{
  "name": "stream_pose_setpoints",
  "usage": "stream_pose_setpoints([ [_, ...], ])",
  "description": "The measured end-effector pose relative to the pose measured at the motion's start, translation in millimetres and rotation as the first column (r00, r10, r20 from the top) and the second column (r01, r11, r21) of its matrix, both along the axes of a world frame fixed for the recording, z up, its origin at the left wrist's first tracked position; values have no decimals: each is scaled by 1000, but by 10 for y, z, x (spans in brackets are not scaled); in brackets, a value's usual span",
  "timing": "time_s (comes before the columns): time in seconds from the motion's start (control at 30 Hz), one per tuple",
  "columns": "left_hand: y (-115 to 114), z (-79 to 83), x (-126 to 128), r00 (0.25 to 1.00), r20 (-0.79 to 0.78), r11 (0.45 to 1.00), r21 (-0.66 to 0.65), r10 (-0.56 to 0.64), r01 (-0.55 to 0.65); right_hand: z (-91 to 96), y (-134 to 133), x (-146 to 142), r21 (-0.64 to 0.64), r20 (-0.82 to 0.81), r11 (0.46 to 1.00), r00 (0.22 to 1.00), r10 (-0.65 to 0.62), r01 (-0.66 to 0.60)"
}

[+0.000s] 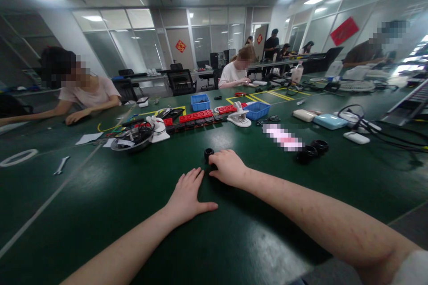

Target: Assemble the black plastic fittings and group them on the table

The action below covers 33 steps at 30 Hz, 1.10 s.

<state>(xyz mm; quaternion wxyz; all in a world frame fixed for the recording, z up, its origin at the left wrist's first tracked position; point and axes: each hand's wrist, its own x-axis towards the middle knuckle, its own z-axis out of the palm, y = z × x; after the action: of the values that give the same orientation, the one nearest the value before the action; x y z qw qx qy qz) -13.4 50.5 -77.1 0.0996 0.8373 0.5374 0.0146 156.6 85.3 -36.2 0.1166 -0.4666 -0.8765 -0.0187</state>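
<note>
My left hand (187, 200) lies on the green tabletop, palm down, fingers stretched and thumb out to the side. It holds nothing. Just beyond it, my right hand (229, 167) has its fingers curled against a small black wheel-like ring (209, 155) standing on the table. The fingers cover part of the ring, and the hand hides whatever lies beneath it. To the right of my right arm are similar black rings, one nearer (306, 154) and one farther (320, 146).
Ahead stand a white clamp stand (239, 116), blue bins (200, 102), red-and-black strips (197, 118) and a metal bowl (132, 142) of cables. At left lies a wrench (61, 165). A pale blue case (330, 120) and cables are at right. Other people sit around the table.
</note>
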Motion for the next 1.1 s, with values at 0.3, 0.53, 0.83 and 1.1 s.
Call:
stream_pose_setpoints([
  [0.3, -5, 18, 2, 1000, -20, 1000, -24, 13, -13, -56, 108, 302, 13, -19, 983, 983, -185, 185],
  [0.53, -3, 27, -7, 1000, -19, 999, -46, 10, -11, -147, 61, 703, 35, -68, 957, 956, -287, 289],
  [0.83, -9, 39, -4, 1000, -19, 998, -66, 11, -12, -237, -193, 1020, 33, -134, 938, 932, -338, 345],
  [1.1, -22, 40, -19, 1000, -8, 998, -67, 11, -11, -240, -440, 1149, -10, -137, 933, 923, -359, 361],
])
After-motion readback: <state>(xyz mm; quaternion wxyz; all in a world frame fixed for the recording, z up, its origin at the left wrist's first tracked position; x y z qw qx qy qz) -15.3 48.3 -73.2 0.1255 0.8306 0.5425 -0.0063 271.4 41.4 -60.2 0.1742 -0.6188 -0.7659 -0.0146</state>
